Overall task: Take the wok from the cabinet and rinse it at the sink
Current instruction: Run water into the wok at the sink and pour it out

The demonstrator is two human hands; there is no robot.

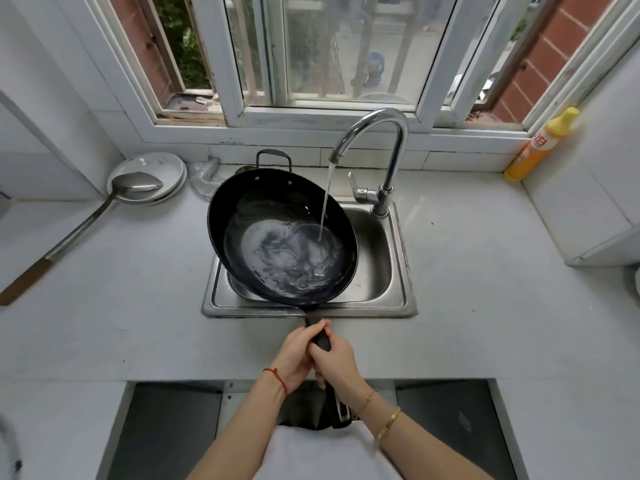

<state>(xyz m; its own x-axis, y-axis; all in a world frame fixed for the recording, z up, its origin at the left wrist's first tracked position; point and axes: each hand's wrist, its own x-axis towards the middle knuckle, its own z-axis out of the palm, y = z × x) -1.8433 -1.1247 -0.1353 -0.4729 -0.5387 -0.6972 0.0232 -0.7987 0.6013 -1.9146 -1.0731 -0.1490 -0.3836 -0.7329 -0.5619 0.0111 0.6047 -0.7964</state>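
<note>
A black wok (242, 206) is held tilted over the steel sink (391, 299), its loop handle toward the window. Water runs from the chrome faucet (377, 123) into the wok's right side and swirls in a pool at its bottom. Both hands hold the wok's long dark handle: my left hand (298, 355) grips it from the left, and my right hand (337, 362) grips it from the right, just behind the left.
White plates (159, 164) with a long metal ladle (79, 226) sit at the back left of the grey counter (485, 289). A yellow-orange bottle (540, 147) stands at the back right by the window. Dark cabinet openings (166, 431) lie below the counter edge.
</note>
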